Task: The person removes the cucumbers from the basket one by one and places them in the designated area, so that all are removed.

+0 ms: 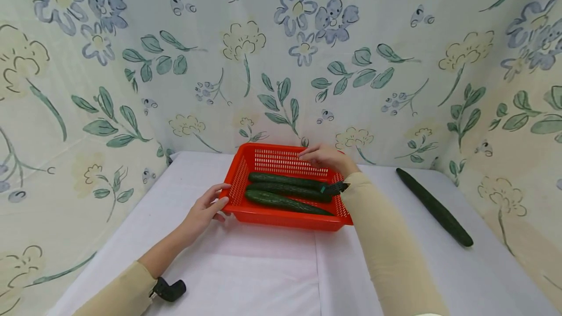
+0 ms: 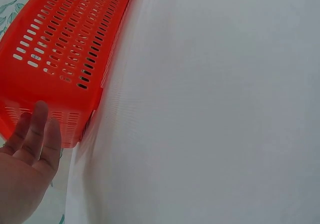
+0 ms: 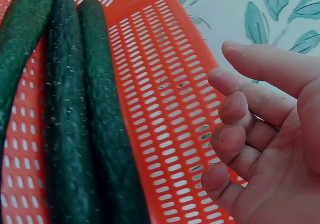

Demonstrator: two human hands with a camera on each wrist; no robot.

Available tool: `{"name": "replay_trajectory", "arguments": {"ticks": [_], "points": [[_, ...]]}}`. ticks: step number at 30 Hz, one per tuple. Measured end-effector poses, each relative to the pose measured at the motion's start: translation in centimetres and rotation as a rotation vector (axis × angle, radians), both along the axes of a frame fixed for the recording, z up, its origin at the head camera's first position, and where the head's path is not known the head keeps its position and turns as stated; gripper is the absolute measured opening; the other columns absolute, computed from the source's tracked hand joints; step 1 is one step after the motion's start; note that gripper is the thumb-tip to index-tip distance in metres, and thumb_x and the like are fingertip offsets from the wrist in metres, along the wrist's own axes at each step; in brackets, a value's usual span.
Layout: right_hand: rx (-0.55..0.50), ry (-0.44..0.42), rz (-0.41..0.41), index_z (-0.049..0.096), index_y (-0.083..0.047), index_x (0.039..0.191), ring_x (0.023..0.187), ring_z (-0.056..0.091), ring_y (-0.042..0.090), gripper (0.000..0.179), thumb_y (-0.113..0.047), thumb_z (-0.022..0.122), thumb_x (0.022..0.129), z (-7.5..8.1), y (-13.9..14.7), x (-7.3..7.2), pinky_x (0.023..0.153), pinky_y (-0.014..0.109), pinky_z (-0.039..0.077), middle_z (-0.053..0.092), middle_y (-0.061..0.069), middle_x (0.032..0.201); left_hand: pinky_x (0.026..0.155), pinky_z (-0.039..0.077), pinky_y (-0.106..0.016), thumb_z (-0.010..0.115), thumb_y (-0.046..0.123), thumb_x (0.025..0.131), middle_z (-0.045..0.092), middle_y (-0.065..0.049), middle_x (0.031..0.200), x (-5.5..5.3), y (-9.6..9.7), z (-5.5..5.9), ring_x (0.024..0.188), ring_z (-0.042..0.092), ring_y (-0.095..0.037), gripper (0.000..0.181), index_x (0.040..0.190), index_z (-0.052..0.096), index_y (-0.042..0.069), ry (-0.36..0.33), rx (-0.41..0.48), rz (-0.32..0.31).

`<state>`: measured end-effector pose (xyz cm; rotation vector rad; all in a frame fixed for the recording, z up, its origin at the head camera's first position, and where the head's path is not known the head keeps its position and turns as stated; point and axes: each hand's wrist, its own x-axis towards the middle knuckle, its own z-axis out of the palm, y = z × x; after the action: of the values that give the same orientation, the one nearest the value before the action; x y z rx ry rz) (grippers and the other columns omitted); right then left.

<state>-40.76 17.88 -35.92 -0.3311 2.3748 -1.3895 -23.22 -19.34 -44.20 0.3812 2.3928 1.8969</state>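
Three dark green cucumbers [image 1: 281, 201] lie side by side, lengthwise, in a red slotted plastic basket [image 1: 285, 219]. My left hand [image 1: 205, 211] is at the basket's left end, thumb and forefinger touching the rim corner. In the left wrist view its other fingers [image 2: 36, 136] are fairly straight beside the basket's end wall. Over the basket's back right part hovers my right hand [image 1: 327, 157], holding nothing. The right wrist view shows its fingers [image 3: 235, 108] loosely bent, apart from the cucumbers [image 3: 67, 108].
Another cucumber [image 1: 434, 207] lies slantwise on the white-covered table [image 1: 272, 277], right of the basket and beyond my right sleeve [image 1: 391, 243]. A flower-patterned curtain [image 1: 263, 77] stands behind the table and along both sides.
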Motion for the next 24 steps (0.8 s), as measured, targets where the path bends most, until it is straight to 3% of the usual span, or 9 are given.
{"name": "replay_trajectory", "arguments": {"ticks": [3,7,12,15,19,24], "points": [[-0.011,-0.022,0.002,0.072,-0.011,0.126,0.083,0.052,0.031,0.038,-0.031,0.072,0.093,-0.6,-0.4,0.1,0.076,0.034,0.045,0.06,0.022,0.105,0.082,0.06,-0.034,0.055,0.03,0.104,0.049,-0.026,0.138,0.0,0.0,0.0,0.096,0.067,-0.032,0.053,0.152,0.038,0.016,0.002,-0.002,-0.004],[0.015,-0.03,0.008,0.074,-0.013,0.123,0.075,0.051,0.026,0.035,-0.031,0.073,0.093,-1.4,-0.7,0.2,0.07,0.03,0.044,0.062,0.012,0.089,0.081,0.06,-0.031,0.054,0.029,0.105,0.049,-0.025,0.139,0.1,-0.1,-0.1,0.096,0.067,-0.033,0.052,0.152,0.038,0.016,0.004,0.001,-0.008],[0.055,-0.009,0.021,0.075,-0.013,0.121,0.069,0.049,0.023,0.034,-0.031,0.073,0.092,-2.3,-1.2,0.4,0.067,0.028,0.042,0.063,0.005,0.082,0.081,0.06,-0.03,0.053,0.029,0.105,0.048,-0.025,0.138,0.2,-0.2,-0.2,0.096,0.067,-0.032,0.051,0.152,0.037,0.016,0.006,-0.001,-0.009],[0.058,-0.013,0.015,0.075,-0.013,0.12,0.08,0.055,0.023,0.034,-0.031,0.074,0.091,-2.7,-1.5,0.5,0.073,0.028,0.048,0.07,0.002,0.094,0.081,0.06,-0.031,0.053,0.03,0.105,0.048,-0.025,0.138,0.2,-0.2,-0.1,0.097,0.067,-0.033,0.051,0.152,0.037,0.017,0.008,-0.005,-0.009],[0.071,-0.038,0.015,0.074,-0.014,0.123,0.113,0.058,0.023,0.037,-0.032,0.073,0.091,-3.2,-1.9,0.6,0.092,0.035,0.054,0.07,0.002,0.126,0.081,0.06,-0.031,0.053,0.03,0.105,0.049,-0.025,0.138,0.2,-0.1,-0.1,0.097,0.067,-0.033,0.051,0.152,0.038,0.018,0.0,-0.008,-0.002],[0.088,-0.027,0.012,0.075,-0.013,0.12,0.124,0.056,0.025,0.036,-0.032,0.074,0.09,-3.9,-2.0,0.5,0.104,0.042,0.049,0.068,0.005,0.131,0.079,0.06,-0.031,0.054,0.03,0.105,0.049,-0.026,0.137,0.2,0.0,-0.1,0.096,0.066,-0.034,0.05,0.151,0.039,0.019,-0.005,-0.002,0.0]]}}
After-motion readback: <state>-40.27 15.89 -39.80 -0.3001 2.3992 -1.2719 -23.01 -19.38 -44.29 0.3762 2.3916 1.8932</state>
